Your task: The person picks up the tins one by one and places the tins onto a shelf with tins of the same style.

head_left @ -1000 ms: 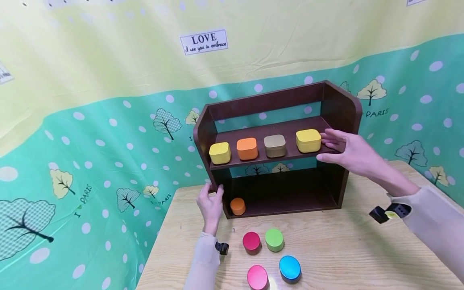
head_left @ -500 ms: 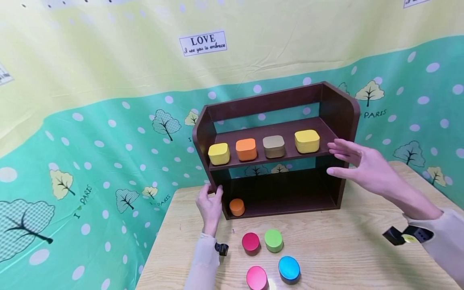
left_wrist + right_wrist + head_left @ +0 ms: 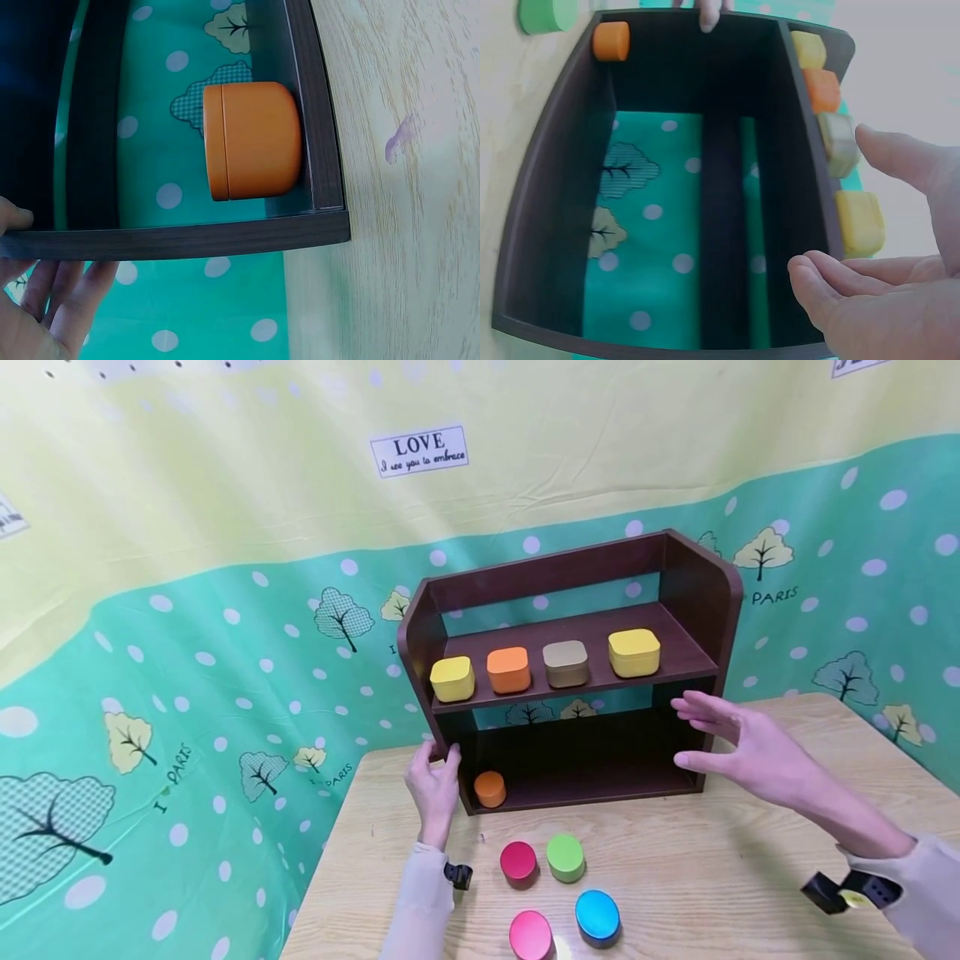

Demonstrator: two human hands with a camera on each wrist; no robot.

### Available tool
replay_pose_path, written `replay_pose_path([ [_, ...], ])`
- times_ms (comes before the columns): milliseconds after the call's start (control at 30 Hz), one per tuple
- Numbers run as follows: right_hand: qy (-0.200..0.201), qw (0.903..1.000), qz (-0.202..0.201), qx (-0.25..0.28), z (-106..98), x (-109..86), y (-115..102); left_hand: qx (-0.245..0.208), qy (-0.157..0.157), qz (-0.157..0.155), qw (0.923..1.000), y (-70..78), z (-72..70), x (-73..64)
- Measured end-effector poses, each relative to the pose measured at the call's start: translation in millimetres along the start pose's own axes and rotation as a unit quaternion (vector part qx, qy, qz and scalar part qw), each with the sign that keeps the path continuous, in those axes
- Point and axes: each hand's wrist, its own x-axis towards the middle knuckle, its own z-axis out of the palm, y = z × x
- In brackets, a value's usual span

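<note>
Four boxes up top, one tin below, four tins on the table

My left hand (image 3: 433, 785) grips the left side panel of the dark shelf unit (image 3: 697, 585), thumb on the inner face and fingers round the outside. My right hand (image 3: 750, 747) holds nothing; thumb and fingers stand wide apart in front of the unit's right end. Whether a fingertip brushes the wood there, I can't tell.

The upper board (image 3: 570, 625) carries a row near its front edge: a yellow box (image 3: 453, 680), an orange box (image 3: 509, 671), a grey-brown box (image 3: 566, 664) and a second yellow box (image 3: 634, 653). They stand apart from one another, the last gap slightly wider. I'd call that row filled, or close to it.

The bottom board (image 3: 592, 777) looks barely begun: only an orange tin (image 3: 491, 790) stands there, in the left front corner near my left hand. On the table (image 3: 675, 860), in front of the unit, are a red tin (image 3: 518, 862), a green tin (image 3: 566, 857), a pink tin (image 3: 531, 935) and a blue tin (image 3: 597, 917). Those four seem to be what's left to put up.
</note>
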Motion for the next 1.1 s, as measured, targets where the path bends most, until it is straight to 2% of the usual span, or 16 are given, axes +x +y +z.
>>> replay_pose_path([
  [467, -0.018, 0.9997, -0.013, 0.008, 32, -13.9, 13, -0.005, -0.005, -0.011, 0.9999, 1.7, -0.4, -0.5],
  [733, -0.034, 0.9985, -0.020, 0.038, 49, -19.3, 18, -0.002, -0.006, -0.014, 0.9999, 1.6, -0.8, -0.1],
  [1100, -0.095, 0.9931, -0.028, 0.062, 77, -30.4, 28, -0.002, -0.007, -0.019, 0.9998, 1.6, -0.8, -0.2],
])
